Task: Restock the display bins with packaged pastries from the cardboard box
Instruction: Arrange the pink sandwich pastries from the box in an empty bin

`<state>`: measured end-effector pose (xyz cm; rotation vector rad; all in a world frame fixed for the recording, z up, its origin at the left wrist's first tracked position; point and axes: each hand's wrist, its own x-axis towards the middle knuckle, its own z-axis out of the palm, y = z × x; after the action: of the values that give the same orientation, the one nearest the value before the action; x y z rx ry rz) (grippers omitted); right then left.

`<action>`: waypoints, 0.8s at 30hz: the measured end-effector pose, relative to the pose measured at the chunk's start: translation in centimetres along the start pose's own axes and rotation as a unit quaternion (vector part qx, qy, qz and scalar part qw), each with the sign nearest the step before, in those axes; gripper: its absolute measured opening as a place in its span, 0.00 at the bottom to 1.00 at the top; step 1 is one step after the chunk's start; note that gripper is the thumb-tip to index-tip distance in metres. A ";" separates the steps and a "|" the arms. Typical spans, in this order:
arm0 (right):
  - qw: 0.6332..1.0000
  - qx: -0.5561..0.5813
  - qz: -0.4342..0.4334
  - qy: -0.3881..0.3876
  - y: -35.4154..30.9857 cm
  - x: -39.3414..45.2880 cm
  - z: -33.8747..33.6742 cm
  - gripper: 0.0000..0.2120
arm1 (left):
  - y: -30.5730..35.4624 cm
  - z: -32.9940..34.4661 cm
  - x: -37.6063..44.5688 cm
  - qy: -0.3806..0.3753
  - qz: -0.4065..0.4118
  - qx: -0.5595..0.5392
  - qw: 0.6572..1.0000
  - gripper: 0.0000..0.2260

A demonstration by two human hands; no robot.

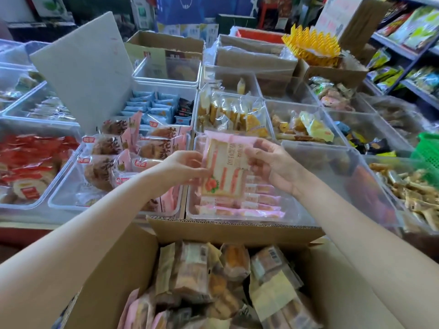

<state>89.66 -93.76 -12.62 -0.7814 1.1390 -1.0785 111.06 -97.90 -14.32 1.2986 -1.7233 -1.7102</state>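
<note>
Held item: a pink strawberry pastry packet [224, 167] is held upright between both hands, above the clear display bin [294, 210] at the centre of the table.
Left hand [183, 168]: its fingers are curled round the packet's left edge, the thumb lying on the front of the wrapper.
Right hand [270, 162]: its fingers are curled round the packet's right edge, with fingertips on the upper right corner.
Target bin: pink packets of the same kind [261, 200] are stacked flat inside it, in rows beneath the held packet.
Cardboard box [232, 227]: it is set open just in front of the bins, nearest the camera, and is filled with packaged pastries [213, 281] in pale, yellowish and pink wrappers, lying loosely heaped.
Left neighbour bin [61, 198]: round brown pastries in pink-trimmed wrappers [118, 148] are piled in it, just beside the target bin.
Far left bin: red-wrapped round cakes [31, 160] are seen in it.
Behind: blue packets [152, 108] and yellow cake slices [237, 115] are held in further clear bins; a grey board [83, 67] is leaned tilted over the blue ones.
Right edge: a green basket [427, 148] is seen beside shelves of bagged snacks [415, 32].
</note>
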 end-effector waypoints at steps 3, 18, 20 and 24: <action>0.978 -0.206 0.029 0.009 0.4 1.3 0.4 0.17 | -0.2 0.4 1.9 0.040 -0.001 -0.080 0.996 0.08; 0.577 -0.809 -0.099 0.056 2.6 13.0 -1.2 0.20 | -3.2 0.5 5.5 0.032 -0.016 0.314 0.949 0.11; 0.583 -0.807 -0.081 0.051 4.3 14.3 -0.3 0.24 | -3.7 0.3 5.4 0.032 -0.013 0.317 0.948 0.10; 0.643 -0.762 -0.027 0.072 6.9 16.3 0.0 0.23 | -4.5 0.1 5.2 0.038 -0.002 0.332 0.942 0.09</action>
<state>92.31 -106.98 -24.01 -2.0294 2.1214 0.0997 109.90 -101.20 -20.23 1.5977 -2.3546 -1.0756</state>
